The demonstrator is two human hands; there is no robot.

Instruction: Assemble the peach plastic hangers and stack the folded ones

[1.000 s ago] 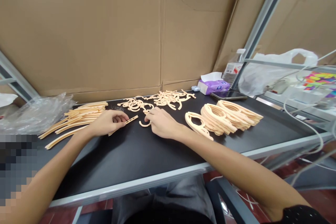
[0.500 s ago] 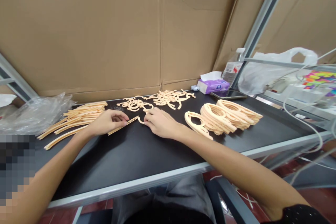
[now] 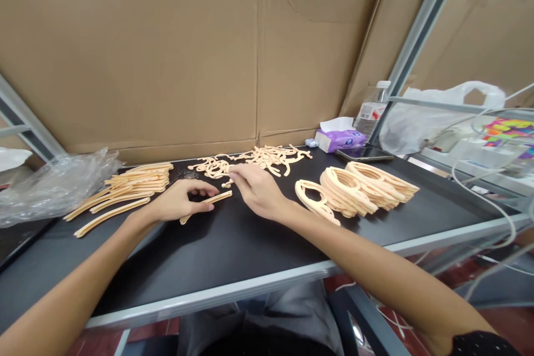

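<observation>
Slim, straight-looking, pale-beige strip (image 3: 219, 198)

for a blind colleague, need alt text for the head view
A person's left hand holds a beige strip over a black table; the right hand is at small curved pieces. More strips lie to the left, ring-shaped parts to the right.

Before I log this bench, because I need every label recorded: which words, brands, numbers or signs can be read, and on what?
None can be read.
Bottle label: printing too small and blurred.
Purple tissue pack: marks on its side, too blurred to read.
</observation>
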